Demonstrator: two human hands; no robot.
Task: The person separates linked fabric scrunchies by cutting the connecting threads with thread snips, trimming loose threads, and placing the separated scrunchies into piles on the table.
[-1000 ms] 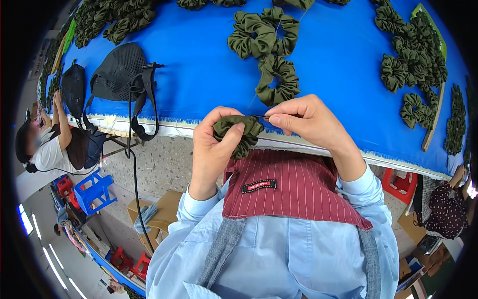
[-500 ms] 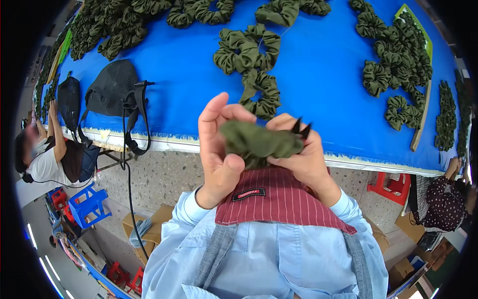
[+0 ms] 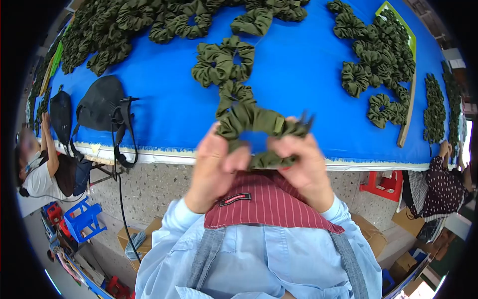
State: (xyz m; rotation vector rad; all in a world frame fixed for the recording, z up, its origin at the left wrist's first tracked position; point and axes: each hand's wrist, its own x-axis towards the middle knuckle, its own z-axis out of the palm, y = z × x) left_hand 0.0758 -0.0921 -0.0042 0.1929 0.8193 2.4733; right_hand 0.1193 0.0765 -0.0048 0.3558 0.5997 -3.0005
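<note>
A dark green scrunchie [image 3: 251, 118] is stretched into an open ring between my two hands, above the table's front edge. My left hand [image 3: 210, 164] pinches its left side, with the thumb on the inner edge. On the opposite side my right hand [image 3: 306, 164] grips it, fingers blurred by motion. Two black pointed tips [image 3: 305, 121], like those of thread snips, stick up from my right hand; their handle is hidden. Just beyond the ring lie more green scrunchies [image 3: 214, 65] on the blue table [image 3: 294, 74].
Scrunchie heaps [image 3: 107, 30] cover the far left, and another pile [image 3: 383, 55] lies at right beside a wooden strip [image 3: 407, 117]. A black mesh bag [image 3: 102, 104] with straps sits at left. Co-workers [image 3: 47, 164] are at both sides. A red stool [image 3: 382, 185] stands below the table.
The scrunchie was bunched between my hands and is now spread into an open ring. My left fingers have closed from a raised, spread pose onto its side. The view has shifted slightly.
</note>
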